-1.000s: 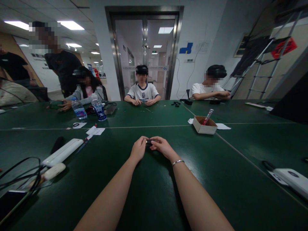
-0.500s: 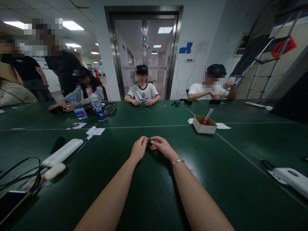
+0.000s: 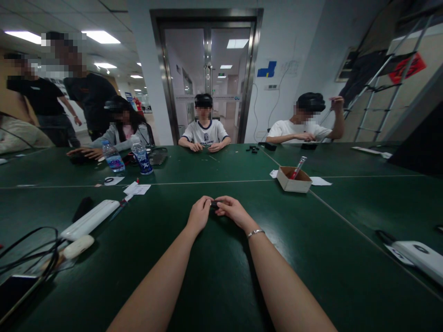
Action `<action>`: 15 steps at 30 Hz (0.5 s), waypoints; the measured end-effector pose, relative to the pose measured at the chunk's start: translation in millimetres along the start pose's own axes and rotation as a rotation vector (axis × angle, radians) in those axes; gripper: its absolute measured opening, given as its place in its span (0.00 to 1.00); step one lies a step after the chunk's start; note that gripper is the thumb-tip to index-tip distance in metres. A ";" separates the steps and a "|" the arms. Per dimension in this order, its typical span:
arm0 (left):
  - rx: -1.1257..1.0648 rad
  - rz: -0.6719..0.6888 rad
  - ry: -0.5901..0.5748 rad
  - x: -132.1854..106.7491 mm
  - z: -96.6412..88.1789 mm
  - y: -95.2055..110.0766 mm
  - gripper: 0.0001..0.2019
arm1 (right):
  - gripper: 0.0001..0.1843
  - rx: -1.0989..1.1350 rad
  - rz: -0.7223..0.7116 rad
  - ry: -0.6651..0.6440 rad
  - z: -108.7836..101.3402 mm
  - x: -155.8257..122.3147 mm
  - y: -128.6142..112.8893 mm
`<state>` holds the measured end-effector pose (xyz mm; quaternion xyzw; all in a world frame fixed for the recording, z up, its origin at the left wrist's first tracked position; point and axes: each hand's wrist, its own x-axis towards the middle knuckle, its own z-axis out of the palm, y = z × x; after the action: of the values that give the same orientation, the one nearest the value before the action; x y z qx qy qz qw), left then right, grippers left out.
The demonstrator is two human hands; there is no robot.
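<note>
Both of my hands meet just above the green table (image 3: 221, 276), in the middle of the head view. Between their fingertips is a small black object (image 3: 214, 204), too small and too covered by fingers to name. My left hand (image 3: 200, 215) pinches its left end with thumb and fingers closed. On the other end, my right hand (image 3: 234, 211) is closed with thumb and fingertips; a silver bracelet circles that wrist. Part of the black object shows in the gap between the two hands.
Left lie a white power strip (image 3: 92, 219), black cables (image 3: 53, 258) and a phone (image 3: 17, 295). Two bottles (image 3: 141, 157) stand beyond. An open box (image 3: 294, 182) holding a red tube is at right, a white device (image 3: 420, 256) farther right. Several people sit or stand around.
My hands stay nearly in place, with slightly more of the black object showing. Across the table at right, a seated person's raised hand has gone up. A standing person at left has shifted right.
</note>
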<state>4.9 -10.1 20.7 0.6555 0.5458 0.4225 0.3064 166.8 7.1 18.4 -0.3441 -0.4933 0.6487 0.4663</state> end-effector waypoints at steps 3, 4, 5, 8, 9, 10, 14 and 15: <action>-0.007 0.020 0.030 0.2 0.1 -0.4 0.14 | 0.11 -0.005 -0.001 0.000 -0.3 0.9 0.8; -0.004 0.025 0.035 0.6 0.3 -1.0 0.14 | 0.11 -0.006 -0.002 -0.001 -0.5 1.2 1.1; 0.001 0.028 0.036 1.1 0.7 -1.8 0.14 | 0.11 -0.008 -0.001 0.000 -0.6 1.6 1.4; 0.019 0.047 0.035 2.8 1.8 -3.9 0.13 | 0.11 -0.011 0.000 0.012 -0.6 2.3 1.9; 0.022 0.054 0.036 3.0 2.0 -4.2 0.13 | 0.12 -0.010 0.001 0.015 -0.6 2.3 1.8; 0.023 0.056 0.035 3.1 2.1 -4.0 0.13 | 0.12 -0.008 0.003 0.018 -0.5 2.2 1.7; 0.024 0.040 0.017 1.6 1.0 -0.5 0.14 | 0.11 -0.003 0.011 0.017 0.0 1.6 0.8; 0.023 0.039 0.017 1.2 0.7 0.2 0.14 | 0.11 -0.005 0.011 0.018 0.1 1.5 0.6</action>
<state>5.6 -8.9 20.8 0.6659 0.5404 0.4276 0.2859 166.0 8.4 17.9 -0.3536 -0.4888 0.6469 0.4664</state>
